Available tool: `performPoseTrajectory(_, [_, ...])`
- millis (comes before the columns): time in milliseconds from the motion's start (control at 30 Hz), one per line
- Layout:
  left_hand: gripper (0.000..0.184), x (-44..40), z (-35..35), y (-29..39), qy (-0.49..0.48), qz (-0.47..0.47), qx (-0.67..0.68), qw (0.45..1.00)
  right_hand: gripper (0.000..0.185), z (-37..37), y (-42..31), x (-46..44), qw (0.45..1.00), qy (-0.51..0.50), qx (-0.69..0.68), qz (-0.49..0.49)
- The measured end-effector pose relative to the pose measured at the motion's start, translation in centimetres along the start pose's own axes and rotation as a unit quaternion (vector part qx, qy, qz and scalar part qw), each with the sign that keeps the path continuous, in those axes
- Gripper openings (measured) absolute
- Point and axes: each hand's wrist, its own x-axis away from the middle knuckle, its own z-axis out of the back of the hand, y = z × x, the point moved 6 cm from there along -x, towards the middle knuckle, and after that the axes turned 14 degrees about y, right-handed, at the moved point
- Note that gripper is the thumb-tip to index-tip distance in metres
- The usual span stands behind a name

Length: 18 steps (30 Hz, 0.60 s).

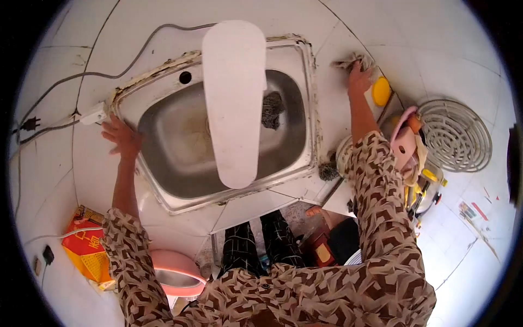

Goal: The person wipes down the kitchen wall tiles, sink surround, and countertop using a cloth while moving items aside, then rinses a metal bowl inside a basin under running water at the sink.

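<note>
One crumpled grey-brown cloth rag (364,58) is on the white-tiled counter (333,101), approx. 2 o'clock from the centre of the stainless-steel sink (180,158). R hand (359,80) is closed over it, fingers bunched on the fabric (exact grip under the fingertips: can't tell). L hand (124,136) is spread wide w/ nothing visible in it, at the sink's 9 o'clock edge, near the white plastic power strip (93,114). Round yellow lid (381,91) sits just beside R hand, toward its 4 o'clock; dark mesh scrubber (272,110) is in the basin, approx. 2–3 o'clock.

Handling, my guess: rag is light, soft, limp, not fragile; prob. slides OK on smooth tile (damp or dry, can't tell). Best hold = bunched middle, fingers spread for even pressure; a loose end would prob. flop or fold under.
</note>
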Motion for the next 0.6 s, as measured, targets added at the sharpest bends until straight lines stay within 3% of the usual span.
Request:
performPoseTrajectory(67, [0.116, 0.0, 0.8, 1.0, -0.017, 0.020, 0.000, 1.000, 0.079, -0.5, -3.9, -0.7, 0.999, -0.028, -0.027, -0.001])
performPoseTrajectory(100, [0.117, 0.1, 1.3, 1.6, -0.035, 0.035, -0.024, 0.998, 0.064, -1.4, -6.1, -0.2, 0.987, 0.081, -0.101, 0.093])
performPoseTrajectory(167, [0.115, 0.2, 1.1, 0.9, -0.030, 0.035, -0.010, 0.999, 0.056, -0.2, -13.3, 2.9, 0.966, 0.106, -0.096, 0.216])
performPoseTrajectory(233, [0.113, -0.1, 2.0, 1.4, -0.029, 0.036, 0.000, 0.999, 0.047, -1.9, -18.7, 5.2, 0.945, 0.047, -0.143, 0.289])
performPoseTrajectory(267, [0.112, 0.3, 2.3, 1.7, -0.030, 0.037, 0.007, 0.999, 0.039, -0.1, -21.6, 7.6, 0.904, 0.098, -0.201, 0.365])
performPoseTrajectory(333, [0.109, 0.2, 1.2, 0.9, -0.003, -0.004, 0.049, 0.999, 0.045, -0.6, -23.7, 9.2, 0.880, -0.054, -0.273, 0.384])
performPoseTrajectory(400, [0.109, 0.3, 1.8, 1.0, 0.008, -0.015, 0.068, 0.998, 0.044, 2.3, -22.8, 11.5, 0.824, -0.120, -0.331, 0.443])
performPoseTrajectory(533, [0.108, 0.5, 0.4, -0.1, 0.010, -0.008, 0.014, 1.000, 0.052, 6.5, -20.2, 11.8, 0.811, -0.266, -0.324, 0.408])
performPoseTrajectory(600, [0.105, 0.8, 4.2, 2.0, 0.024, -0.002, -0.024, 0.999, 0.062, 3.2, -19.8, 9.5, 0.834, -0.361, -0.369, 0.196])
